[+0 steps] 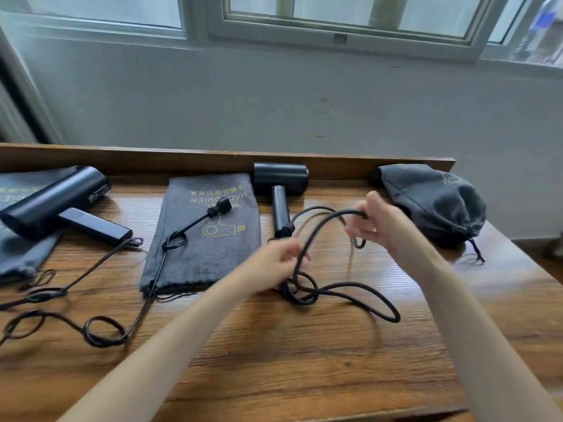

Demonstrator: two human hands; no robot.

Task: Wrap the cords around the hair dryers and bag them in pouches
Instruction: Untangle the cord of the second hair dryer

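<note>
1 cinched pouch (432, 199) bulging — contents hidden | 1 flat pouch (189, 254) under plug (220, 206)

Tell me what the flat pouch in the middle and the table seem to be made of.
Flat pouch: likely soft grey fabric, matte, fuzzy, loose threads at its near edge. Table: wood or wood-look laminate, brown grain, slight sheen.

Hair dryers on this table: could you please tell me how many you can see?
2. The left hair dryer lies on a grey pouch; the centre hair dryer lies by the table's back rail. The bulging pouch at right may hide another.
</note>
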